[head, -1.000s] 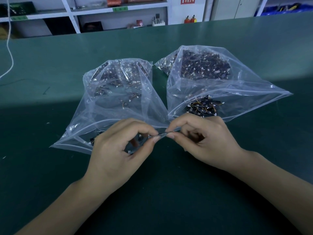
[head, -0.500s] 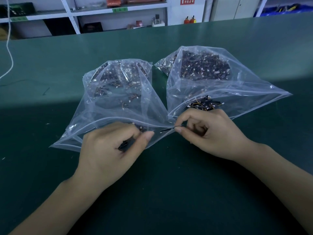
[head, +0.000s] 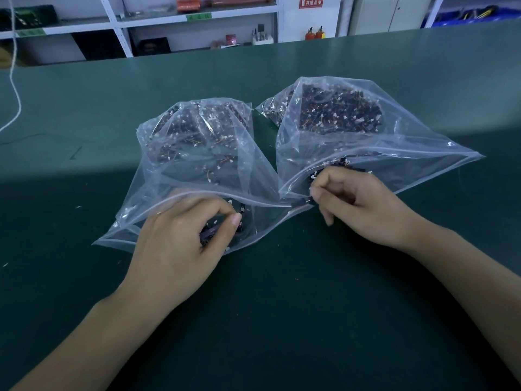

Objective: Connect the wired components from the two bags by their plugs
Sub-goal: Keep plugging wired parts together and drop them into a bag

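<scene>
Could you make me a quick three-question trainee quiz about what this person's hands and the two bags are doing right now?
1. True or false: both clear bags lie open on the green table.
2. Which hand reaches into the left bag? A left hand, B right hand, C neither.
3. Fill in: the right hand's fingers work at the mouth of the ____ bag.

Key: 1 true; 2 A; 3 right.

Ahead of your left hand [head: 180, 244] and right hand [head: 363, 204], the left bag [head: 197, 153] and right bag [head: 352, 131] block forward reach, edges touching between the hands. Bare green table [head: 282, 306] lies behind your wrists, outward of each hand, and beyond the bags.
</scene>
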### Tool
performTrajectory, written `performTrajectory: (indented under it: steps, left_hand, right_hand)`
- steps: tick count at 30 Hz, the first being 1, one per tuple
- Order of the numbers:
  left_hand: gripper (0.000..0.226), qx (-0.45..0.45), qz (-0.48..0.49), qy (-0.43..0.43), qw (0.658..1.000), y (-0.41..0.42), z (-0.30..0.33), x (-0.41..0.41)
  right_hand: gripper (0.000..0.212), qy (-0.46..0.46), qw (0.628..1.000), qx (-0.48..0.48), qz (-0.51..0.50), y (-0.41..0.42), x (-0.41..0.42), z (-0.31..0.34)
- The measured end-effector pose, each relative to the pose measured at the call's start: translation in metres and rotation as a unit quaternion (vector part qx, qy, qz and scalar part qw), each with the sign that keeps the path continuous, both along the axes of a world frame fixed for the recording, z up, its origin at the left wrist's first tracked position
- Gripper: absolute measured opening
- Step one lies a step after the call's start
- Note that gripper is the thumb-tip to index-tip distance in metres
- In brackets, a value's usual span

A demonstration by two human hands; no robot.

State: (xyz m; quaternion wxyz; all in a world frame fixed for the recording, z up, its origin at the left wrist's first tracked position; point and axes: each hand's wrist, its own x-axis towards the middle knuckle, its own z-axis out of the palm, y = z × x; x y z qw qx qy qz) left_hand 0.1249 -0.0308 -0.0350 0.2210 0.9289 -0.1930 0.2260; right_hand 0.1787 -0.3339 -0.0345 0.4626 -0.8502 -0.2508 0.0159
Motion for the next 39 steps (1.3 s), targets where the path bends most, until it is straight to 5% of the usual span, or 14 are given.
performTrajectory:
  steps: [9, 16, 23, 31, 39]
  left_hand:
    - [0.021, 0.014, 0.016, 0.025, 0.999, 0.002, -0.003, 0.0]
    - [0.019, 0.005, 0.019, 0.03, 0.999, 0.001, -0.003, 0.0]
    - [0.02, 0.011, 0.025, 0.031, 0.999, 0.0, 0.0, -0.001]
    - [0.019, 0.04, 0.04, 0.067, 0.996, 0.001, -0.003, -0.001]
    - [0.023, 0.045, 0.026, 0.065, 0.997, 0.003, -0.008, 0.002]
  right_hand:
    - [0.019, 0.114, 0.991, 0.063, 0.017, 0.002, 0.003, 0.003]
    - [0.021, 0.189, 0.971, 0.06, -0.133, -0.01, 0.015, 0.001]
    - [0.016, 0.072, 0.947, 0.171, -0.263, -0.015, 0.021, -0.003]
    - [0.007, -0.107, 0.95, -0.033, -0.29, -0.015, 0.021, -0.015]
    - [0.015, -0.158, 0.945, -0.038, -0.283, -0.007, 0.01, -0.007]
